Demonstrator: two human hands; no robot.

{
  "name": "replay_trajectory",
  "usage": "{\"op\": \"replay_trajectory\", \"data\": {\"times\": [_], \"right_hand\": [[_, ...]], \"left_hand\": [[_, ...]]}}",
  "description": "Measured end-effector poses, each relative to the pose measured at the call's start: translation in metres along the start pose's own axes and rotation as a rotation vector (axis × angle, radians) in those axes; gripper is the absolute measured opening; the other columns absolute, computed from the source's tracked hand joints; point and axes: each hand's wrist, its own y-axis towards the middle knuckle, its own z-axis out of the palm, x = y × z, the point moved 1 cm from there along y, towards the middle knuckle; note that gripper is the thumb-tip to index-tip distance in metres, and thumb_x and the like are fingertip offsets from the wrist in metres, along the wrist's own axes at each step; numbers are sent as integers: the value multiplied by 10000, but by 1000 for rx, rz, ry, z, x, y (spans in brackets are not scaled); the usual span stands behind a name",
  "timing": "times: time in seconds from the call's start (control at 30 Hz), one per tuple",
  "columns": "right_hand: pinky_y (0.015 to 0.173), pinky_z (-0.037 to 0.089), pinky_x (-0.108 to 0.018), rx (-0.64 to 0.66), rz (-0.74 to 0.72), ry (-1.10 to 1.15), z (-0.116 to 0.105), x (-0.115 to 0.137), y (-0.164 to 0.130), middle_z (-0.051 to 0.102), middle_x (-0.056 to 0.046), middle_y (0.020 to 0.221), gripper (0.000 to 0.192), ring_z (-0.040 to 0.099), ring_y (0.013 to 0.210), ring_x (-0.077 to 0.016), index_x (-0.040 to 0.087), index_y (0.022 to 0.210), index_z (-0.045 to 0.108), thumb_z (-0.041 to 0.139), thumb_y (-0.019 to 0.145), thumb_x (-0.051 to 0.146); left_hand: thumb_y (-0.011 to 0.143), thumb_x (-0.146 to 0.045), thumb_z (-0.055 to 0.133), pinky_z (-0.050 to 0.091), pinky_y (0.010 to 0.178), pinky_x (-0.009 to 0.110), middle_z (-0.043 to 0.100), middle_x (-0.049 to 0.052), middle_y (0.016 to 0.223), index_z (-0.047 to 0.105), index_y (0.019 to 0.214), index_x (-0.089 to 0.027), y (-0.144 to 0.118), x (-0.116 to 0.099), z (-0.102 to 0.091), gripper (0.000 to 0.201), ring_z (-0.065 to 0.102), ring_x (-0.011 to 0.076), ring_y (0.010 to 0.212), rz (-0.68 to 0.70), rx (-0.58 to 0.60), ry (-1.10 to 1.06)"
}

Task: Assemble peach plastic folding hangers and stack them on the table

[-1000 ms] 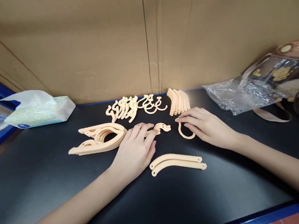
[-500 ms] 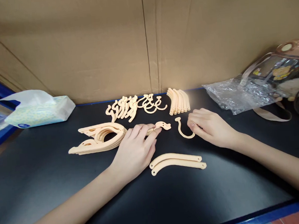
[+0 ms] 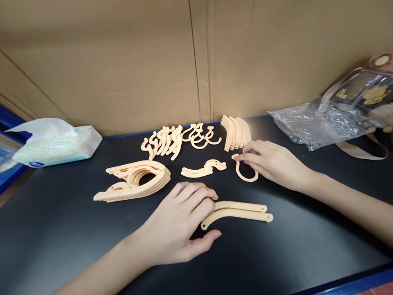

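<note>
My left hand (image 3: 186, 224) is open over the left ends of two curved hanger arms (image 3: 238, 211), thumb and fingers apart. The arms lie side by side on the black table, each with a hole near its end; part of them is hidden by my fingers. My right hand (image 3: 275, 166) stretches its fingers over a loose hanger hook (image 3: 245, 177), with fingertips at the hook's knobbed end. The hook lies flat on the table. Between the hands, farther back, rests a folded centre piece (image 3: 203, 169) with a curled, holed end.
A stack of folded hangers (image 3: 134, 183) lies left. Behind are a row of hanger pieces (image 3: 164, 141), several hooks (image 3: 200, 138) and a bundle of curved arms (image 3: 235, 132). A tissue pack (image 3: 58, 145) stands left; a plastic bag (image 3: 307, 124) and a clear backpack (image 3: 367, 91) lie right.
My left hand has left the folded centre piece and come nearer, to the two curved arms. My right hand's fingers have opened out and shifted toward the hook's knobbed end.
</note>
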Motion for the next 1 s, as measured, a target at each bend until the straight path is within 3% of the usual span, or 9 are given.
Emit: {"op": "replay_trajectory", "data": {"times": [0.2, 0.33, 0.5, 0.6, 0.8, 1.0], "right_hand": [[740, 443, -315, 34, -139, -165, -2, 4, 2, 602, -85, 1008, 333, 546, 852, -190, 167, 1137, 627, 427, 895, 55], [685, 416, -319, 52, -224, -302, -7, 9, 4, 622, -98, 947, 275, 539, 819, -207, 128, 1041, 655, 430, 896, 61], [668, 376, -311, 66, -216, -331, -8, 13, 5, 621, -87, 909, 195, 530, 802, -202, 133, 940, 649, 478, 880, 63], [683, 367, -305, 70, -184, -310, -7, 13, 5, 614, -79, 904, 172, 529, 801, -196, 135, 930, 638, 496, 871, 58], [676, 359, -306, 54, -221, -307, -6, 14, 3, 597, -73, 899, 274, 512, 762, -194, 137, 1086, 626, 486, 869, 46], [673, 354, -307, 67, -210, -302, -5, 13, 3, 582, -72, 886, 227, 499, 766, -193, 124, 1026, 638, 478, 879, 58]], "left_hand": [[845, -273, 576, 345, 938, 333, 586, 60, 1153, 534, 880, -184, 1, 1, 4, 104, 481, 207, 1105, -38, 45, -30], [854, -279, 569, 350, 936, 345, 595, 57, 1143, 575, 896, -188, 0, 1, 5, 100, 489, 211, 1104, -40, 56, -2], [874, -235, 539, 357, 870, 343, 626, 48, 1078, 560, 851, -180, 0, 2, 5, 63, 518, 203, 1049, -34, -50, 14], [877, -248, 556, 362, 807, 323, 634, 19, 968, 550, 853, -191, 0, 4, 0, 62, 539, 176, 938, -177, -96, -108], [865, -304, 583, 420, 706, 241, 590, -18, 787, 570, 803, -189, -2, 11, -6, 131, 547, 124, 753, -457, -219, -645], [905, -344, 507, 401, 645, 216, 576, -21, 730, 590, 707, -171, 0, 6, -6, 277, 515, 104, 670, -547, -81, -748]]}}
